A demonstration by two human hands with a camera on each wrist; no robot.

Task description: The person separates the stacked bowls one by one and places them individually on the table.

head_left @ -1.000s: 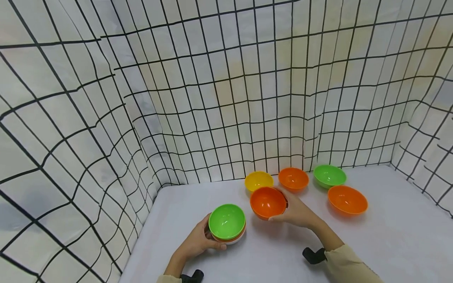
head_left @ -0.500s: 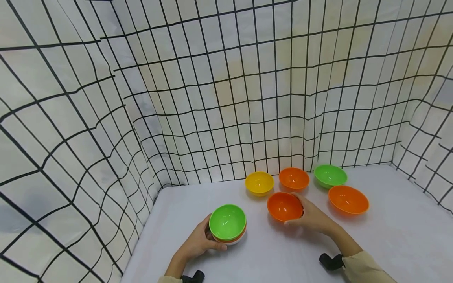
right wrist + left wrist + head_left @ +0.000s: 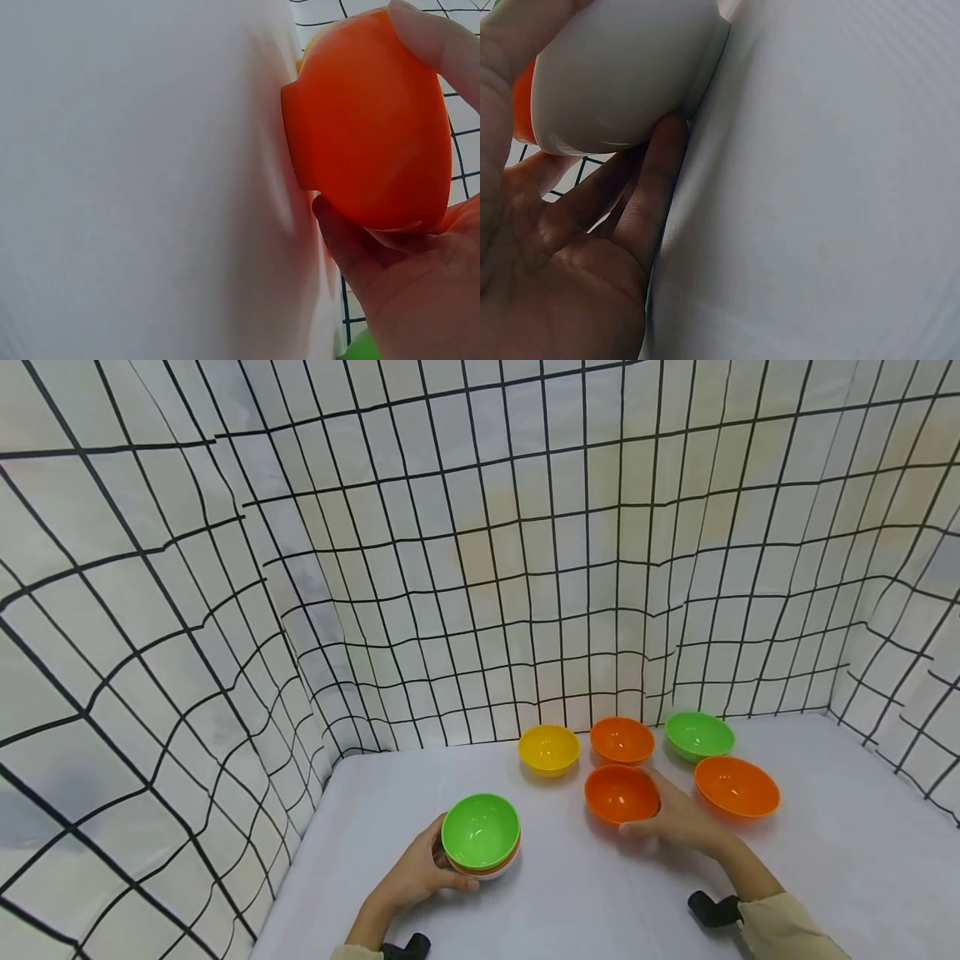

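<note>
My left hand point(image 3: 417, 870) holds a stack of nested bowls by its left side, thumb in front. A green bowl point(image 3: 480, 832) is on top, with an orange rim below it. The white outer bowl point(image 3: 622, 75) at the bottom shows its foot against the tabletop in the left wrist view. To the right, my right hand point(image 3: 684, 820) grips an orange bowl point(image 3: 619, 795) by its right side, with the opening up. In the right wrist view that bowl's foot is close to the cloth; whether it touches, I cannot tell.
Behind the held orange bowl stand a yellow bowl point(image 3: 549, 752), another orange bowl point(image 3: 622, 740) and a green bowl point(image 3: 699, 735). A wide orange bowl point(image 3: 737, 787) sits right of my right hand. White cloth point(image 3: 555, 902) covers the table; black-gridded sheets point(image 3: 480, 560) wall it in.
My right hand has carried the orange bowl rightward and slightly down, away from the front of the yellow bowl to just before the rear orange one. The left hand and stack have stayed put.
</note>
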